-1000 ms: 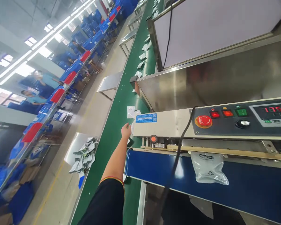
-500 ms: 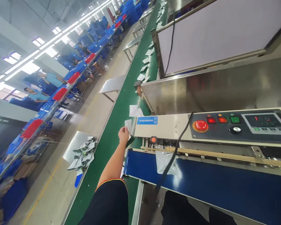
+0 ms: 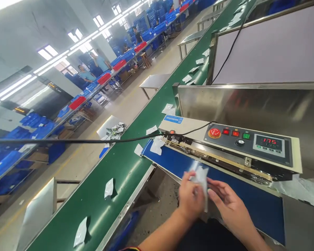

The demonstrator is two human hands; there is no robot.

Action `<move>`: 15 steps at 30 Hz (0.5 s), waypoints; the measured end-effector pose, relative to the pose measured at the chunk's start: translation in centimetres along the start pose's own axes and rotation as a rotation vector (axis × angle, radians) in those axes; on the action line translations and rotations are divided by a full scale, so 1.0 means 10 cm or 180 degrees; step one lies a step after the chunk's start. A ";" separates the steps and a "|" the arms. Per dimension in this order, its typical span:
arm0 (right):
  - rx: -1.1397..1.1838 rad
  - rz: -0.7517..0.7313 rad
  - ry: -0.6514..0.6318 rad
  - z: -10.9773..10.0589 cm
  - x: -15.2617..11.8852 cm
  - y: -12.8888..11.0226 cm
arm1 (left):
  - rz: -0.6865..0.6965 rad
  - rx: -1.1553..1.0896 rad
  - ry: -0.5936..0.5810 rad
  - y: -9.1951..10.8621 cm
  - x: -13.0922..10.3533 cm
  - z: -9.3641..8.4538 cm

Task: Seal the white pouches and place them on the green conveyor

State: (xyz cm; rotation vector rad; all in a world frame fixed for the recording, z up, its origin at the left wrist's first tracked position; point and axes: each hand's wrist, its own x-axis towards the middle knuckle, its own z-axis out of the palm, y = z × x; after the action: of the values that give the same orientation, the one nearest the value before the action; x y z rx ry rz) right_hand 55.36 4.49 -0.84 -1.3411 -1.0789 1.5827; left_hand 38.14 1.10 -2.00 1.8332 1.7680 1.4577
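Note:
My left hand (image 3: 192,195) grips a white plastic pouch (image 3: 202,176) above the front of the blue belt (image 3: 183,162). My right hand (image 3: 229,204) is beside the pouch's right edge, its thumb and fingers apart; whether the fingertips touch it I cannot tell. The blue belt runs along a band sealer (image 3: 188,127) with a red stop button and a lit display. Another white pouch (image 3: 157,145) lies at the sealer's intake end. Several more pouches, such as one white packet (image 3: 109,188), are spread along the green conveyor (image 3: 136,177).
A black cable (image 3: 115,141) crosses the view. Beyond the green conveyor, a metal side table (image 3: 104,127) bears a heap of packets. Clear plastic (image 3: 300,190) lies at the sealer's far right. A long line with red bins (image 3: 77,102) and several people stands at the back left.
My left hand has come from the green conveyor to the front of the blue belt, with a pouch in it. My right hand has entered view. The camera has turned.

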 end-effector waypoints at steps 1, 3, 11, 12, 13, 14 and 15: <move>0.0041 -0.0004 0.0184 -0.02 -0.01 0.00 | 0.0023 -0.0281 -0.0178 0.13 -0.11 0.24; -0.0056 0.0033 0.0646 -0.19 -0.05 0.02 | -0.0113 -0.0817 -0.0413 0.31 -0.20 0.62; 0.0075 0.0100 0.1577 -1.22 -0.28 0.10 | -0.2024 -0.2058 -0.1596 0.44 0.02 1.32; 0.0205 0.0143 0.1692 -1.31 -0.28 0.13 | -0.2009 -0.1938 -0.1763 0.44 0.04 1.38; 0.0349 0.0200 0.1820 -1.41 -0.28 0.18 | -0.2007 -0.1796 -0.1859 0.46 0.05 1.46; 0.0478 0.0262 0.1940 -1.51 -0.27 0.23 | -0.2063 -0.1650 -0.1895 0.47 0.06 1.55; 0.0562 0.0308 0.2039 -1.61 -0.25 0.27 | -0.2174 -0.1519 -0.1907 0.49 0.07 1.65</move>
State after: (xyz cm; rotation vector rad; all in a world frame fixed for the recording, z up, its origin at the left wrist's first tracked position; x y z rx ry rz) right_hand 71.50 3.06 -3.91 -1.6325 -0.4776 1.1456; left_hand 53.34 8.07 -6.17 1.0902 1.3706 0.8360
